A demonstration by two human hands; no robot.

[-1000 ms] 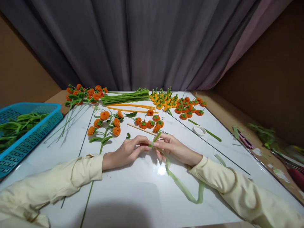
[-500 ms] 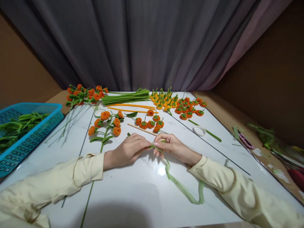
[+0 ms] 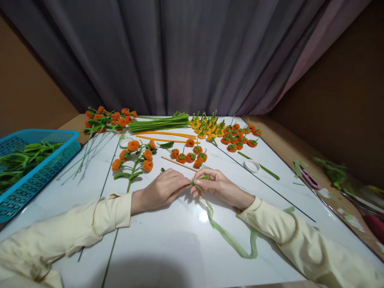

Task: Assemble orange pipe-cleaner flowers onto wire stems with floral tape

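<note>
My left hand (image 3: 164, 189) and my right hand (image 3: 222, 187) meet fingertip to fingertip over the middle of the white table. Between them, both pinch a small green piece (image 3: 192, 183), its shape mostly hidden by the fingers. From my right fingertips a pale green tape (image 3: 229, 239) trails down and curls on the table under my right forearm. A green leaf tip (image 3: 204, 177) shows at my right fingers. Beyond the hands lie a wooden stick (image 3: 179, 163) and a few orange pumpkin-like pieces (image 3: 181, 158). Left of my left hand is a stem with orange pieces and leaves (image 3: 134, 168).
A blue basket (image 3: 67, 150) of green leaves stands at the left. Farther back lie green stems (image 3: 162, 123), orange stems (image 3: 168, 135), yellow pieces (image 3: 207, 127) and more orange pieces (image 3: 238, 138). At right are a white ring (image 3: 252, 166) and a pink-handled tool (image 3: 310, 179).
The fingers of my right hand have shifted slightly, and the green leaf tip now shows above them. The near end of the tape has twisted and moved a little left.
</note>
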